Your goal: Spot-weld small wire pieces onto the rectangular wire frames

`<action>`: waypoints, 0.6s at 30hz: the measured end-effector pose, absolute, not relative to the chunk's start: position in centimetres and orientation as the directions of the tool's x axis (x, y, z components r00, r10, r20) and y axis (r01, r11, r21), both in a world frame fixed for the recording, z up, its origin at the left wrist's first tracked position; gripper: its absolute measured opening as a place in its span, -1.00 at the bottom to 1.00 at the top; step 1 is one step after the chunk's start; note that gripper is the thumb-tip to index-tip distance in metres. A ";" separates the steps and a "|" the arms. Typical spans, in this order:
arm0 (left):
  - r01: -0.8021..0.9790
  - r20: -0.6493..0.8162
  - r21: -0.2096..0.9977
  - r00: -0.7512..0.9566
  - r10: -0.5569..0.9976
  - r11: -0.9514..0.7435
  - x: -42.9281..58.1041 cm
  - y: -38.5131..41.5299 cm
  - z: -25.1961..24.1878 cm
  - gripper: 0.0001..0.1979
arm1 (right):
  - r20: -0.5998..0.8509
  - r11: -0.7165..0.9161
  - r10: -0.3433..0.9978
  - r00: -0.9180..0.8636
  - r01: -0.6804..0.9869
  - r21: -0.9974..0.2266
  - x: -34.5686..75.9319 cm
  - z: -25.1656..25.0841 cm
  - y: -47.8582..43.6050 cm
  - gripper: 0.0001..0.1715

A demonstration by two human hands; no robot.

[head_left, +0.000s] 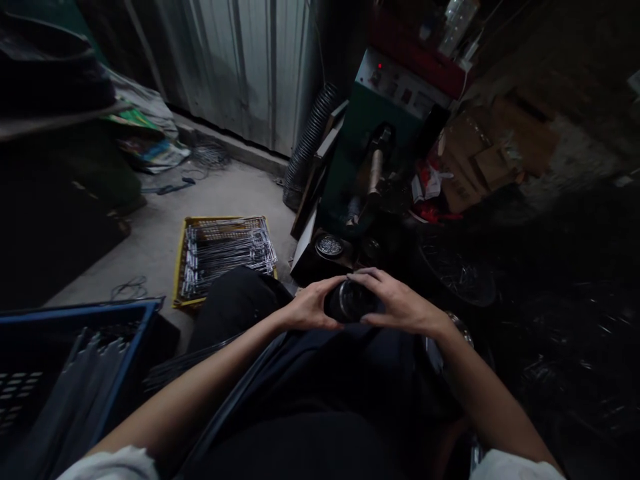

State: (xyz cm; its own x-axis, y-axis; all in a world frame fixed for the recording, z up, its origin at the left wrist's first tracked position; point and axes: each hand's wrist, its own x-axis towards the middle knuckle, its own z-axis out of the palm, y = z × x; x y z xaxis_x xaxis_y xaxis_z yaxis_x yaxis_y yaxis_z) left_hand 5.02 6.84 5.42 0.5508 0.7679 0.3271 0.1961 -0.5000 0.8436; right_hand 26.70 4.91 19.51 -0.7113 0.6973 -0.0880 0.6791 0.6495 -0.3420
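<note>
Between my two hands, just above my lap, is a dark, round object point(349, 303), like a jar or a lidded cup; its exact kind is too dark to make out. My left hand point(313, 307) wraps around its left side, thumb and fingers curved against it. On the other side my right hand point(397, 303) grips it, with fingers over the top edge and the thumb low at the front. A small round dish point(329, 246) of shiny metal bits stands just beyond my hands, beside the green machine point(340, 170).
Left of my knee, a yellow crate point(177, 277) holds many bent metal wires. A blue crate point(120, 363) with long grey rods stands at lower left. Cardboard boxes point(463, 163) lie right of the machine. A coiled flexible hose point(310, 137) leans near the corrugated wall point(240, 67).
</note>
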 end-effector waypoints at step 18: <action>0.124 0.305 0.884 0.579 0.756 -0.451 5.9 5.9 6.0 -0.08 | -0.087 0.650 0.719 -0.690 0.711 -0.268 27.0 19.4 3.4 -0.15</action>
